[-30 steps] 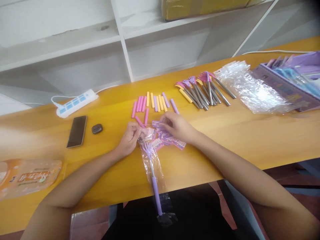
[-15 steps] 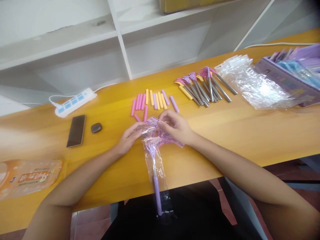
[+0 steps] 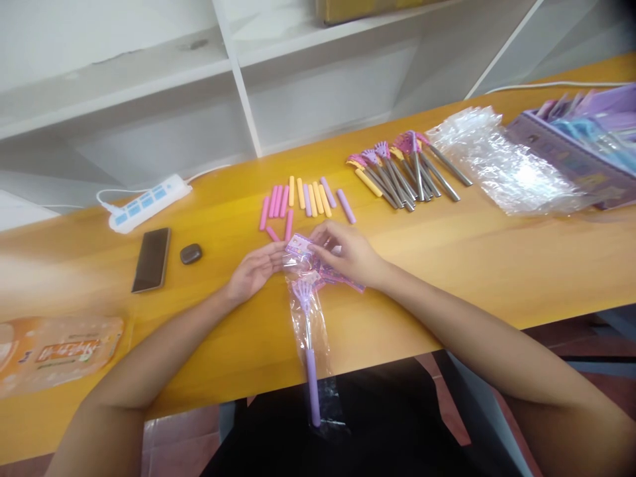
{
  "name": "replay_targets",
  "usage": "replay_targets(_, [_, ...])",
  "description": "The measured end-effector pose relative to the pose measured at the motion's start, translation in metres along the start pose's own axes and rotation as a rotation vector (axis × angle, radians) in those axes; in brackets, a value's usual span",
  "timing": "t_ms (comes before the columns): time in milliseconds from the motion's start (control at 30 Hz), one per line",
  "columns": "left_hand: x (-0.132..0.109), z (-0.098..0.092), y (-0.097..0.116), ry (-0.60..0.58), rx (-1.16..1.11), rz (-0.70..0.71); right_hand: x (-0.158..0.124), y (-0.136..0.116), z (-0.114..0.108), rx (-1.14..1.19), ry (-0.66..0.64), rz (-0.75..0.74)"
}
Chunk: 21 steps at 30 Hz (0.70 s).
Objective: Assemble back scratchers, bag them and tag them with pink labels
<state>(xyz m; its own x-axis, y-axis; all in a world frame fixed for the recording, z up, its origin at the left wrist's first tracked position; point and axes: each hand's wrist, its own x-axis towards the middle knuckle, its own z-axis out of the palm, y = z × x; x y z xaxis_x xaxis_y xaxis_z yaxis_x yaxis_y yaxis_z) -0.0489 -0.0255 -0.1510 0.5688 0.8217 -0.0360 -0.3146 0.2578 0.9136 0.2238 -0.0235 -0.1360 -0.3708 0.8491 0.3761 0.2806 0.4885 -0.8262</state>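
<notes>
A purple back scratcher (image 3: pixel 311 377) lies in a clear plastic bag (image 3: pixel 320 331), its hand-shaped head toward the back and its handle hanging past the table's front edge. At the bag's top, my right hand (image 3: pixel 350 255) pinches a small printed purple card (image 3: pixel 299 244) between thumb and fingers. My left hand (image 3: pixel 254 270) is open, palm turned inward, its stretched fingertips beside the card and the bag's mouth; whether they touch is hard to tell. More printed cards (image 3: pixel 342 278) lie in a pile under my right hand, partly hidden.
Pink, yellow and purple handle sleeves (image 3: pixel 301 195) lie behind my hands. Several metal-stemmed scratchers (image 3: pixel 412 172) are heaped to the right, beside clear bags (image 3: pixel 511 165) and a purple box (image 3: pixel 561 159). Leftward are a phone (image 3: pixel 151 260), a black case (image 3: pixel 191 254) and a power strip (image 3: pixel 149 203).
My left hand's fingers have straightened and eased off the bag's top, the palm turning up. The card in my right hand has tilted and shifted slightly left.
</notes>
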Motion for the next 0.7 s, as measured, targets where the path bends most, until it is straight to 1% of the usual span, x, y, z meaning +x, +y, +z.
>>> replay_targets(100, [0.0005, 0.0, 0.0001, 0.005, 0.008, -0.002, -0.0004, 0.0003, -0.0011, -0.04, -0.003, -0.061])
replay_targets(267, [0.0014, -0.002, -0.0049, -0.024, 0.039, -0.002, -0.0001, -0.0012, -0.0034, -0.09, -0.007, -0.171])
replay_targets(400, [0.0018, -0.0026, -0.0065, -0.05, 0.058, -0.007, -0.0003, -0.0024, -0.0037, -0.115, -0.018, -0.219])
replay_targets(567, [0.0019, 0.0009, -0.0025, -0.105, 0.092, -0.003, -0.0016, -0.0008, -0.0035, -0.132, -0.042, -0.255])
replay_targets(700, [0.0015, 0.0028, -0.0008, -0.109, 0.103, -0.011, -0.0027, -0.0006, -0.0037, -0.153, -0.075, -0.289])
